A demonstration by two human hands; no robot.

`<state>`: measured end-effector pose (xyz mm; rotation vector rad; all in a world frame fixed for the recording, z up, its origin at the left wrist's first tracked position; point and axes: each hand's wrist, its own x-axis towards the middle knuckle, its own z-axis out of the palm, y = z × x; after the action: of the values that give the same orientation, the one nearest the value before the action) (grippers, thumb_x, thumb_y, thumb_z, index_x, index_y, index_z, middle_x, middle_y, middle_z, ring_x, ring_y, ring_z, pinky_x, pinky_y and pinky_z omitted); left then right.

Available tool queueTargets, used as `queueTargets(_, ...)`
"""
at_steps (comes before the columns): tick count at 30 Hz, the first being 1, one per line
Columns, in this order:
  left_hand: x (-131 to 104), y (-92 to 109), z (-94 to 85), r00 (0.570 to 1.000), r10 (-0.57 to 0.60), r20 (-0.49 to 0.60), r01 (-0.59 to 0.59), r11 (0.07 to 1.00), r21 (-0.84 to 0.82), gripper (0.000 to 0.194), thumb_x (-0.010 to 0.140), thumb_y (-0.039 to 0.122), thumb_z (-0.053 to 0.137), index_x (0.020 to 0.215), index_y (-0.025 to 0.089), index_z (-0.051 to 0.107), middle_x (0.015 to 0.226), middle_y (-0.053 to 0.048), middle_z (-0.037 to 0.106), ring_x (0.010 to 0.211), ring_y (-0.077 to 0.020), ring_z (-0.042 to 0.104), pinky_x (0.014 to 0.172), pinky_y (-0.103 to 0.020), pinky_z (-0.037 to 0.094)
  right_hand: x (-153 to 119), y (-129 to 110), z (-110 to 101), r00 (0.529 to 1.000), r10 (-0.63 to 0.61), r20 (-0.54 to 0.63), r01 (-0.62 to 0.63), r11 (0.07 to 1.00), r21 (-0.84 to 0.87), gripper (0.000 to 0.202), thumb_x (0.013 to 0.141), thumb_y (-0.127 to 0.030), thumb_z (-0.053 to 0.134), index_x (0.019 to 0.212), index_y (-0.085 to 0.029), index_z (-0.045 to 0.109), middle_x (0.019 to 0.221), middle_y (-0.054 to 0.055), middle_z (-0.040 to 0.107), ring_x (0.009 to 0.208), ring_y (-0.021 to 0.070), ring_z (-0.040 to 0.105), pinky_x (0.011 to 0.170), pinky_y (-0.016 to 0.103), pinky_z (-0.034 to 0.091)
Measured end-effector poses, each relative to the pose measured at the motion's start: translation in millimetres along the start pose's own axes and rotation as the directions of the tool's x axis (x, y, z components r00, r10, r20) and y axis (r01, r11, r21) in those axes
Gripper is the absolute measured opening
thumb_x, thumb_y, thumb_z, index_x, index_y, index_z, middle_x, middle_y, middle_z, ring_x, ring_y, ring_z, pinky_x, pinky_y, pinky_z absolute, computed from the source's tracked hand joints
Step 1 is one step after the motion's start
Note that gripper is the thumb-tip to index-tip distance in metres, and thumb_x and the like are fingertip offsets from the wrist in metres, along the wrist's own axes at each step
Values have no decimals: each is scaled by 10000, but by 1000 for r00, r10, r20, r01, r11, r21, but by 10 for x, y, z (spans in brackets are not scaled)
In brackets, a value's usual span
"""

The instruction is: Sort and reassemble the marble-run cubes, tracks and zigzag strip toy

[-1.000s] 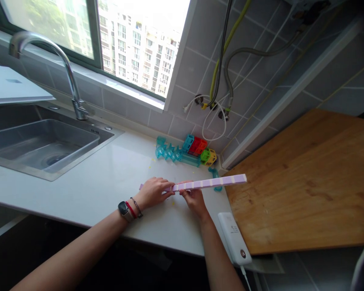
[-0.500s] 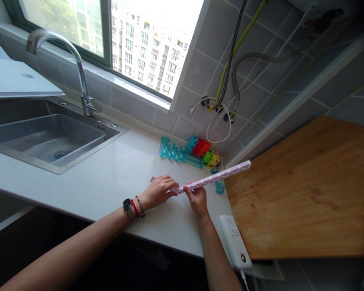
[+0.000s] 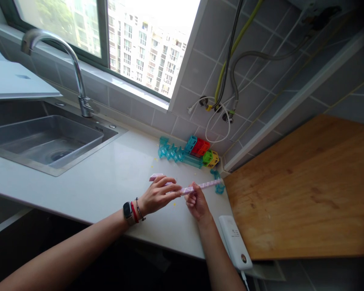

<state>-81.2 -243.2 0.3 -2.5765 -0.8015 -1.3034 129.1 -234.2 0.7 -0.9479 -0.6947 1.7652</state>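
Observation:
A pink-and-white snake puzzle (image 3: 210, 184), a long stick of small wedge segments, is held above the white counter (image 3: 109, 182). My left hand (image 3: 157, 195), with a watch on its wrist, lies over the puzzle's left part with fingers closed round it. A short pink end sticks out beyond the knuckles. My right hand (image 3: 198, 204) pinches the middle between thumb and curled fingers, and the long straight part points right. Behind its far tip is a teal plastic piece (image 3: 220, 188). The segments under my left fingers are hidden.
Teal wavy track pieces (image 3: 171, 152) and red (image 3: 200, 148), green and yellow blocks (image 3: 212, 159) stand by the wall. A white power bank (image 3: 235, 242) lies near a wooden board (image 3: 303, 194) at right. The sink (image 3: 54, 137) and tap (image 3: 79, 76) are left.
The puzzle's long part has swung down at its right end and looks shorter. Its left end shows more. My right hand has turned, its fingers now curled round the stick.

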Motion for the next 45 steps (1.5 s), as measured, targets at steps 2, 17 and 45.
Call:
queueTargets(2, -4, -18, 9, 1000, -21, -12, 21, 1000, -4, 184, 982, 186, 571, 1116, 269, 666, 1113, -30, 748, 1109, -212, 603, 934, -398, 423, -7, 19, 6, 1000, -17, 11, 17, 1000, 19, 489, 690, -557, 828, 684, -214, 480, 436, -123, 365, 377, 49, 359, 338, 140, 310)
queueTargets(17, 26, -112, 98, 968, -240, 66, 241, 970, -11, 185, 975, 315, 594, 1119, 245, 687, 1104, -55, 737, 1022, -194, 640, 925, -354, 431, 19, 7, -56, 988, -151, 7, 151, 980, -127, 359, 727, -405, 777, 804, -225, 476, 563, -76, 544, 374, 39, 376, 336, 145, 155)
queueTargets(45, 39, -185, -48, 653, -257, 712, 724, 487, -489, 380, 857, 460, 667, 1012, 130, 773, 657, -3, 649, 545, -104, 542, 509, -198, 370, -60, 2, -62, 909, -292, 296, 416, 619, -666, 291, 840, -457, 729, 798, -178, 659, 595, -22, 573, 451, 87, 465, 400, 203, 367)
